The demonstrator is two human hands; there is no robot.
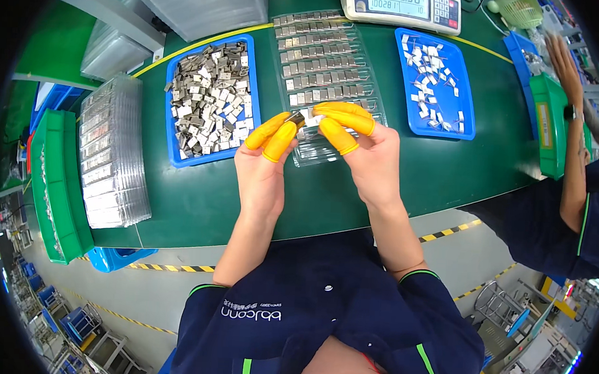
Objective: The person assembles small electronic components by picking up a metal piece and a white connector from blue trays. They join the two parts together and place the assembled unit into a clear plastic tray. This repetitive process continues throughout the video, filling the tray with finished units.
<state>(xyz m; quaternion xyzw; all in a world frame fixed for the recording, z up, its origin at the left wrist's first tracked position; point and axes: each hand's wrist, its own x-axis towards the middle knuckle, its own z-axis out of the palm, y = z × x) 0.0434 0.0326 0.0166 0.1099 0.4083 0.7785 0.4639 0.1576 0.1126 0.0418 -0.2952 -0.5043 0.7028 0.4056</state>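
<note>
Above the near end of a clear plastic blister tray (318, 153), my two hands meet with yellow finger cots on thumbs and forefingers. My left hand (262, 175) pinches a small dark metal shell (295, 118). Between the fingertips of my right hand (374, 165) is a small white connector piece (312, 121); the two pieces touch or nearly touch. Rows of small grey metal parts with thin leads (325, 69) fill the far part of the blister tray. To the left, a blue tray (174, 156) holds many loose metal shells; on the right, another blue tray (442, 134) holds white pieces with leads.
A digital scale (401, 5) stands at the back. Stacked clear blister trays (117, 152) and a green bin (57, 196) are at the left. A co-worker's hand (564, 68) reaches over a green bin (548, 131) and blue bin at the right.
</note>
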